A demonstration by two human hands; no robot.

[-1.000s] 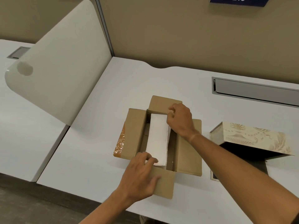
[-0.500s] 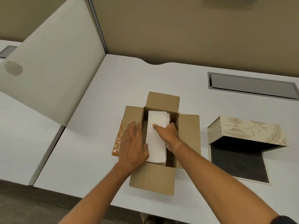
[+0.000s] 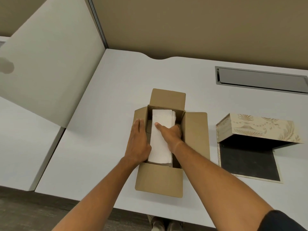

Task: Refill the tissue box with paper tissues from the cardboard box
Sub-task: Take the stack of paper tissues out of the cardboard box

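The right hand [image 3: 170,134] reaches into the carton [image 3: 195,139], thumb lying on top of the tissues [image 3: 160,147] and fingers tucked down the stack's right side, between it and the carton wall — a grip closed around the stack's right edge, though the fingertips are hidden. The left hand [image 3: 139,144] lies flat and spread, palm down, on the carton's left flap, its thumb side touching the left edge of the stack; it clasps nothing.

The tissues are a white folded stack lying lengthwise inside the carton, top face level with the opening, a few layers fanned at the far right corner. All four flaps of the carton are folded outward: far flap raised, near flap reaching toward the near edge of the tabletop [image 3: 108,105], right flap flat.

The tissue box [image 3: 260,130] stands well apart to the right, toward the right edge — cream with an urn and leaf pattern, hinged open, with a dark panel lying flat on the tabletop in front of it. A grey cable hatch [image 3: 261,79] is set in the tabletop near the far right corner. A white divider [image 3: 50,64] leans up at the left edge. Shoes [image 3: 165,224] show below the near edge.
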